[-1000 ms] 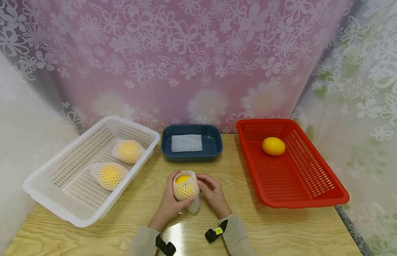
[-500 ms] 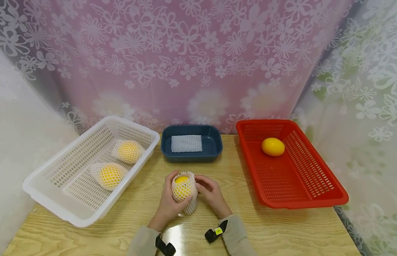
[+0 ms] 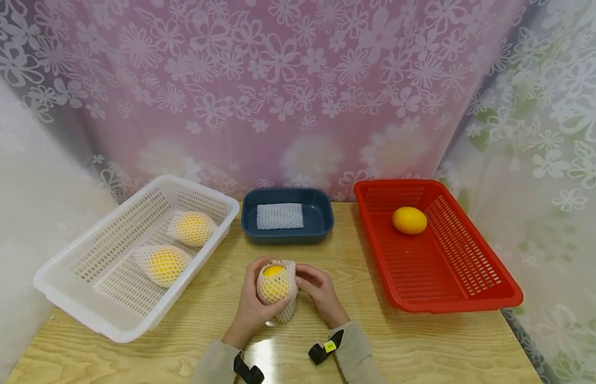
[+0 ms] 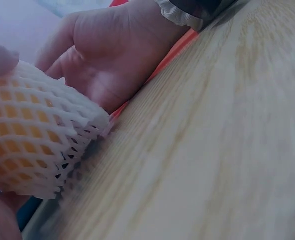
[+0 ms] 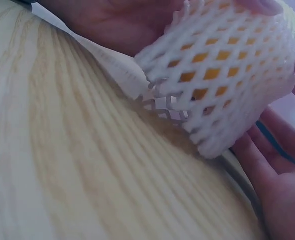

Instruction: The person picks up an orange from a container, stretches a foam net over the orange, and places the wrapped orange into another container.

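Note:
Above the table, my left hand [image 3: 253,306] grips a yellow oval fruit [image 3: 273,271] inside a white foam net sleeve [image 3: 289,311]. The fruit's top shows bare at the sleeve's upper opening, and loose netting hangs below it. From the other side my right hand [image 3: 323,293] pinches the sleeve's edge between thumb and fingers. In the left wrist view the foam net sleeve [image 4: 80,110] stretches past the fruit towards the right palm. The right wrist view shows the sleeve's lower end [image 5: 207,135] wide and hollow, with yellow behind the mesh above.
On the left a white basket [image 3: 81,320] holds two netted yellow fruits [image 3: 165,265]. A dark blue tray [image 3: 319,213] with a flat foam net [image 3: 279,216] stands at the back. To the right, a red basket [image 3: 413,277] holds one bare yellow fruit [image 3: 410,220].
The netted fruit has shifted slightly left and turned a little in my left hand. My right hand's fingers stay at the sleeve's edge, drawing its upper part straighter.

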`<state>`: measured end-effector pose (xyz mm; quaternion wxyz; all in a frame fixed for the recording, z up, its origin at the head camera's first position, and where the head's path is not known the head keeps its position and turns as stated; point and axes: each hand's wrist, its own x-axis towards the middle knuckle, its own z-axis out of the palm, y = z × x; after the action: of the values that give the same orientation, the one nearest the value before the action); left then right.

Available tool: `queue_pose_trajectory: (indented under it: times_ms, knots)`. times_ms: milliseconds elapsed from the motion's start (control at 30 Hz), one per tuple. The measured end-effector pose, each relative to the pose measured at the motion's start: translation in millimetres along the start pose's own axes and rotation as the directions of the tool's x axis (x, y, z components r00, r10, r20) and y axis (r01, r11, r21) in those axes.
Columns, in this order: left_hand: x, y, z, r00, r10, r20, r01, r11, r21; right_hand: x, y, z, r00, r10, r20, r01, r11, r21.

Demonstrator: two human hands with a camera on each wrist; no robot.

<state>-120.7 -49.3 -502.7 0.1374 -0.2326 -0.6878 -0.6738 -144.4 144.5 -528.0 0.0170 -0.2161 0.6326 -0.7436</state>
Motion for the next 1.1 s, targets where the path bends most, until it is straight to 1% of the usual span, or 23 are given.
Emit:
queue_pose_trajectory:
  times_ms: [100,200,233,300,367,467,533,600,700,800,867,967,1100]
  knots:
    - [0.4,-1.1,0.6,0.997,-0.068,-0.035,0.065,0.996,-0.062,0.1,2.6,-1.4,0.999,-0.033,0.018,0.033,0.999,0.032]
    - [1.1,-0.2,1.1,0.987,-0.13,-0.09,0.124,0.99,-0.069,0.4,4.9,-1.9,0.996,-0.079,0.039,0.076,0.995,0.069]
    - [1.7,0.2,0.9,0.985,-0.136,-0.103,0.13,0.989,-0.064,0.6,5.4,-1.9,0.995,-0.091,0.041,0.088,0.993,0.079]
    - [1.0,-8.1,1.1,0.983,-0.136,-0.122,0.131,0.99,-0.042,0.9,5.6,-1.6,0.993,-0.11,0.041,0.106,0.989,0.099]
    - [0.2,-17.9,1.2,0.985,-0.129,-0.116,0.126,0.991,-0.039,1.2,5.3,-1.1,0.992,-0.12,0.037,0.115,0.986,0.118]
    - [-1.9,-34.6,1.5,0.986,-0.144,-0.077,0.139,0.987,-0.077,1.9,4.8,-1.1,0.99,-0.139,0.03,0.134,0.981,0.139]
    - [-2.4,-36.2,1.4,0.985,-0.163,-0.049,0.159,0.983,-0.089,2.2,4.3,-1.3,0.988,-0.149,0.031,0.143,0.978,0.149]
    - [-3.0,-36.1,1.3,0.983,-0.179,-0.03,0.176,0.981,-0.078,2.3,3.8,-1.4,0.987,-0.159,0.033,0.152,0.975,0.159]
    - [-4.2,-35.0,1.4,0.977,-0.21,-0.024,0.208,0.976,-0.066,2.8,3.0,-1.4,0.983,-0.176,0.044,0.167,0.972,0.167]
    - [-5.2,-34.0,2.2,0.972,-0.235,-0.019,0.232,0.968,-0.091,3.3,3.4,-1.0,0.983,-0.177,0.056,0.166,0.973,0.161]
    - [-5.2,-33.6,2.6,0.973,-0.232,-0.003,0.23,0.965,-0.129,3.4,3.8,-0.3,0.986,-0.154,0.063,0.143,0.979,0.142]
    - [-4.7,-33.7,3.3,0.981,-0.193,0.023,0.194,0.963,-0.187,2.8,4.5,1.0,0.993,-0.095,0.063,0.087,0.989,0.122]
    - [-3.7,-34.8,3.4,0.989,-0.137,0.055,0.146,0.957,-0.251,2.6,5.0,1.8,0.996,-0.041,0.076,0.03,0.989,0.142]
